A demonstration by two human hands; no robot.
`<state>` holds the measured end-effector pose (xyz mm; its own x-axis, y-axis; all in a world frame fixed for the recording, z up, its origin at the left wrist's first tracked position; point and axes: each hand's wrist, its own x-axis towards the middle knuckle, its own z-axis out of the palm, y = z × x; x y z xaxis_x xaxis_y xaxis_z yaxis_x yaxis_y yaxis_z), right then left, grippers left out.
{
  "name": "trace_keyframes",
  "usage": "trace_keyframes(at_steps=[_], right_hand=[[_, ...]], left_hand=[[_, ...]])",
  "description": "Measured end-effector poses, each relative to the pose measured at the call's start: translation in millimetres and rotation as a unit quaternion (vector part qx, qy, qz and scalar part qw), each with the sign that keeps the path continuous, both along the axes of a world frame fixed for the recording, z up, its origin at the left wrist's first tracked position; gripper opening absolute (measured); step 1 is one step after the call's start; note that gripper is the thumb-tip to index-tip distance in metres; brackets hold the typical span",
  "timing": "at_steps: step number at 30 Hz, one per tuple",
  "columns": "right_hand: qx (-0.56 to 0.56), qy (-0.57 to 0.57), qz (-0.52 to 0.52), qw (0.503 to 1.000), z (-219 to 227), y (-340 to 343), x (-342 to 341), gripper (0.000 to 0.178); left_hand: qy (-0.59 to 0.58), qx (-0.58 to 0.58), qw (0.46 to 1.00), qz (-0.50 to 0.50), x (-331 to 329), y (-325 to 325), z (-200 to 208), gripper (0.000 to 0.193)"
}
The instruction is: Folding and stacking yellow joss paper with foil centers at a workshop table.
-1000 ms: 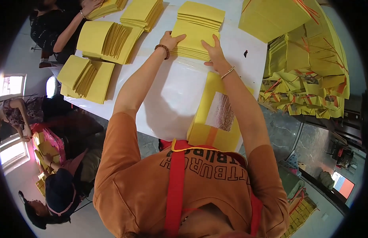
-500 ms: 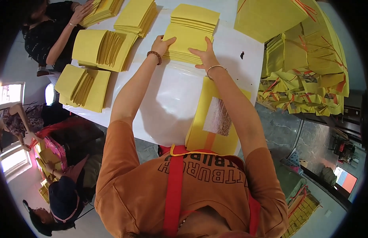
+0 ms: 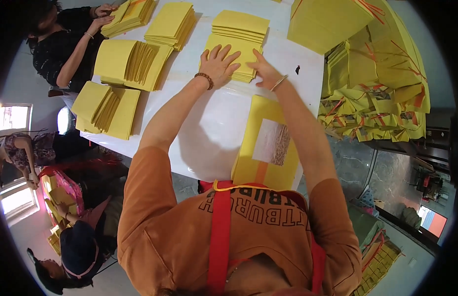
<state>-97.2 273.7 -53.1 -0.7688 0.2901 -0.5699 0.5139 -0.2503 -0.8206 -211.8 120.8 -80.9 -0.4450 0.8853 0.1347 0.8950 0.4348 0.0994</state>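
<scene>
A fanned stack of yellow paper sheets [image 3: 229, 43] lies in front of me on the white table. My left hand [image 3: 220, 66] rests flat over its near part, fingers spread. At the stack's right edge is my right hand [image 3: 267, 73], its thumb and fingers apart; it is slightly blurred, and I cannot tell how firmly it touches. Directly behind lies another fanned yellow stack [image 3: 240, 22], its sheets stepped toward me. Nearer my body, under my right forearm, a yellow packet [image 3: 248, 133] bears a pale, speckled picture panel [image 3: 272, 142] and an orange band.
Folded yellow paper stacks [image 3: 110, 111] line the left of the white table [image 3: 209, 128]. A co-worker's hands [image 3: 101, 22] touch another stack at far left. Large yellow bundles with red ties [image 3: 372, 113] stand off the right edge. More people sit at lower left.
My left hand has moved from the stack's left edge onto its top, fingers now spread. The right hand has shifted slightly right and down. The co-worker's second hand has come onto their stack.
</scene>
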Motion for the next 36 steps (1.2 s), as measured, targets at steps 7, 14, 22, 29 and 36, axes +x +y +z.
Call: trace_keyframes(at_steps=[7, 14, 22, 29, 36], right_hand=[[0.035, 0.154, -0.117, 0.981, 77.0, 23.4, 105.7, 0.046], [0.122, 0.137, -0.328, 0.927, 47.4, -9.9, 258.3, 0.036], [0.063, 0.097, -0.477, 0.871, -24.4, -60.8, 327.8, 0.028], [0.030, 0.078, -0.491, 0.867, -57.5, -83.6, 332.5, 0.027], [0.037, 0.097, -0.486, 0.868, -68.1, -84.4, 327.3, 0.026]], left_hand=[[-0.031, -0.039, 0.998, -0.022, -19.1, 0.7, 10.5, 0.050], [0.034, 0.120, 0.975, -0.183, -20.0, -4.8, 39.7, 0.056], [0.019, 0.079, 0.972, -0.222, -19.9, 9.4, 27.0, 0.046], [0.031, 0.050, 0.977, -0.206, -13.5, 9.0, 26.3, 0.044], [0.133, 0.065, 0.960, -0.237, -12.2, 7.6, 30.2, 0.053]])
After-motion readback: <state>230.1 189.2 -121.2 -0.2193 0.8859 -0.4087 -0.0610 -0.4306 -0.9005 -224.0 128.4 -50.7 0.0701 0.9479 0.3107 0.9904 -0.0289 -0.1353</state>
